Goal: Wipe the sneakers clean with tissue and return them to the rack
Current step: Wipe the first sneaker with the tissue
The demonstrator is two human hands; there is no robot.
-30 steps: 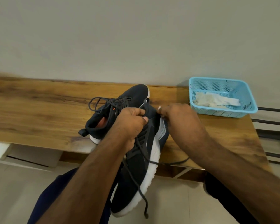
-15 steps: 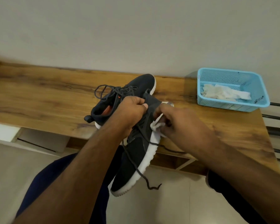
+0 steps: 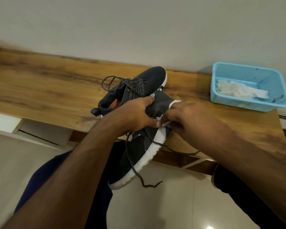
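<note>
While your left hand (image 3: 135,115) grips the sneaker (image 3: 139,146) around its upper, fingers curled over the top near the collar, your right hand (image 3: 186,119) pinches a small wad of tissue (image 3: 161,119) against the shoe's side, just where dark upper meets white sole (image 3: 149,159). Both hands are closed on something; neither is free.

You hold the shoe off the tabletop (image 3: 48,90), out past its near edge and above your lap. Its long axis runs from the heel, up by your hands, down and toward you to the toe, which hangs lowest, near your left knee. So the unwiped length of sole lies below and nearer you than the tissue. Your right hand is the one on that white edge, and I judge the coming stroke should run down that axis, heel toward toe, while your left keeps the shoe from twisting. A loose lace (image 3: 139,176) trails across the sole and could snag the tissue.

A second sneaker (image 3: 139,85) rests on the tabletop just behind your hands, toe pointing away toward the wall, laces loose. Well to your right sits a blue basket (image 3: 271,76) holding crumpled tissues (image 3: 238,91). No rack is plainly in view, so returning the pair looks some way off.
</note>
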